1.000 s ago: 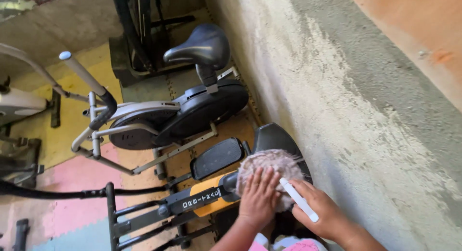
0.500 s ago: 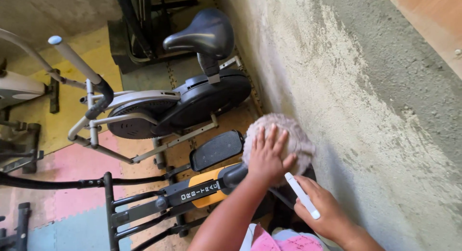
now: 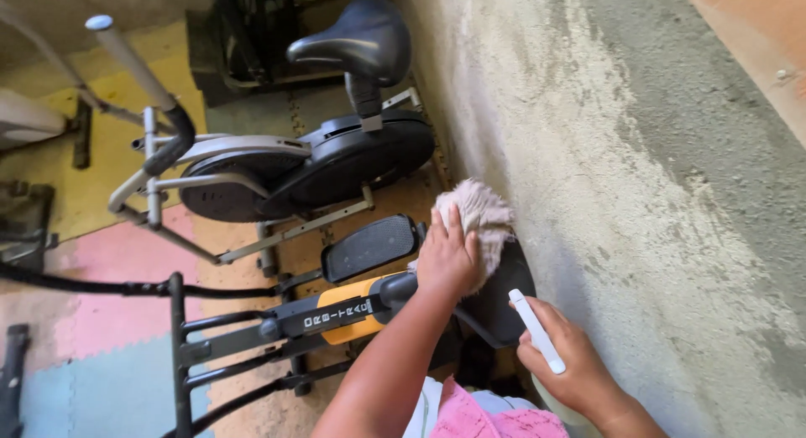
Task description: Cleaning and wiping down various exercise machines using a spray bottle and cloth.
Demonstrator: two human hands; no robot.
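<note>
You're mid-wipe: your left hand presses the fuzzy cloth flat on the black seat by the wall, your right hand grips a white spray bottle; next likely needs firm sweeps across the seat's bare part.

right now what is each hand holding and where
Left hand presses flat on a fluffy cloth atop the black seat. Right hand grips a white spray bottle around its neck.

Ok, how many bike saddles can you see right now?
2: one black saddle at top centre, clear of both hands; one under the cloth that the left hand presses. Others may be out of frame.
</note>
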